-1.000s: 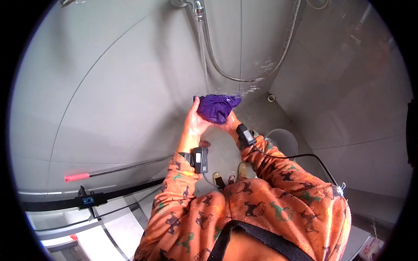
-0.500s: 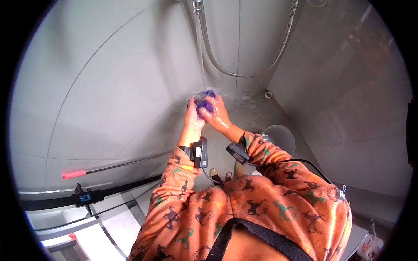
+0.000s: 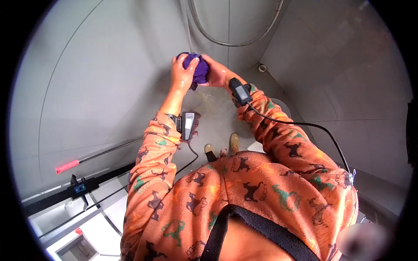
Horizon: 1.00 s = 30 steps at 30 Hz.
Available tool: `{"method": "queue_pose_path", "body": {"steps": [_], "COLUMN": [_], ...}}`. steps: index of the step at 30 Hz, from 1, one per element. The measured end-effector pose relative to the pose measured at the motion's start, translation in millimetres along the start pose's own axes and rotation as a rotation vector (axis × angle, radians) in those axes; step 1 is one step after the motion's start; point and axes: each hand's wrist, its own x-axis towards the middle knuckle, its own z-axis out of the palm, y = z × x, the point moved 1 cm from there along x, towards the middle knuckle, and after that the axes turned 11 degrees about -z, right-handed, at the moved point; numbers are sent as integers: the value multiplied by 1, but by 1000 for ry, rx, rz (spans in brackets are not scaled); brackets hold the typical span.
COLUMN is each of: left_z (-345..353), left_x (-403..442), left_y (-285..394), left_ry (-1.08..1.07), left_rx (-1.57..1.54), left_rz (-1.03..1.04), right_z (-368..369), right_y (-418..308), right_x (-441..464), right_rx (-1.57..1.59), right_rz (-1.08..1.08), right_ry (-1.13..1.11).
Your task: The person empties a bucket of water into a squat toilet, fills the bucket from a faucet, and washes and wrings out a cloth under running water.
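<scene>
Purple cloth (image 3: 199, 71) gathered between two hands beneath a thin stream of water (image 3: 188, 37).
The left hand (image 3: 183, 71) is curled over the near-left side of the cloth, its fingers and thumb pressed into the folds; the right hand (image 3: 216, 75) cups the right side, so that the two together squeeze the wad between them. The grip from both sides presumably keeps the limp fabric bunched where the water falls. The cloth is soft and crumpled into a rounded lump; the skin glistens with wet. A looped metallic hose (image 3: 237, 45) hangs against the smooth grey wall (image 3: 100, 87); the sleeves (image 3: 150, 178) are of plush orange printed fabric.
</scene>
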Motion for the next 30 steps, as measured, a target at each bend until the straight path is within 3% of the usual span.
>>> {"method": "queue_pose_path", "body": {"steps": [1,4,7,11,13,15,17,18,20,22,23,24,25,27,28,29,30], "left_z": [3,3,4,-2,-15,-28,-33,-37,-38,-35,-41,-48,-49,-50,-53,-60,-40], "left_x": [1,4,4,2,4,-5,-17,-22,-34,-43,-43,-47,-52,-58,-59,-64,-39], "left_y": [-7,-8,-18,-58,-60,-42,-59,-52,-37,-24,-18,-9,-1,11,23,30,-11], "left_ry": [-27,-234,-362,-354,-394,-249,-271,-343,-414,-593,-656,-556,-500,-458,-479,-473,-468], "left_rx": [-189,-656,-785,-596,-625,-156,-109,-297,-494,-1167,-1207,-1085,-1046,-1003,-1007,-966,-1029], "left_rz": [-128,-284,-353,-460,-748,-1060,-1014,-1199,-1368,-1149,-1141,-1141,-995,-799,-743,-756,-770], "right_z": [-9,-19,-21,-11,9,33,44,49,69,89,100,110,121,123,117,106,91], "right_y": [1,5,11,0,-15,-21,-12,-5,4,17,22,28,26,18,14,6,-5], "right_x": [-6,-14,-9,0,-1,-7,-13,-17,-35,-49,-58,-66,-77,-75,-69,-56,-44], "right_rx": [136,182,60,183,75,18,12,41,-55,-336,-531,-725,-1082,-1309,-1323,-1410,-1423], "right_rz": [-9,41,-116,-157,-394,-399,-412,-435,-465,-522,-531,-688,-878,-888,-876,-702,-465], "right_ry": [-127,63,100,40,17,50,21,43,47,37,38,66,138,336,486,599,611]}}
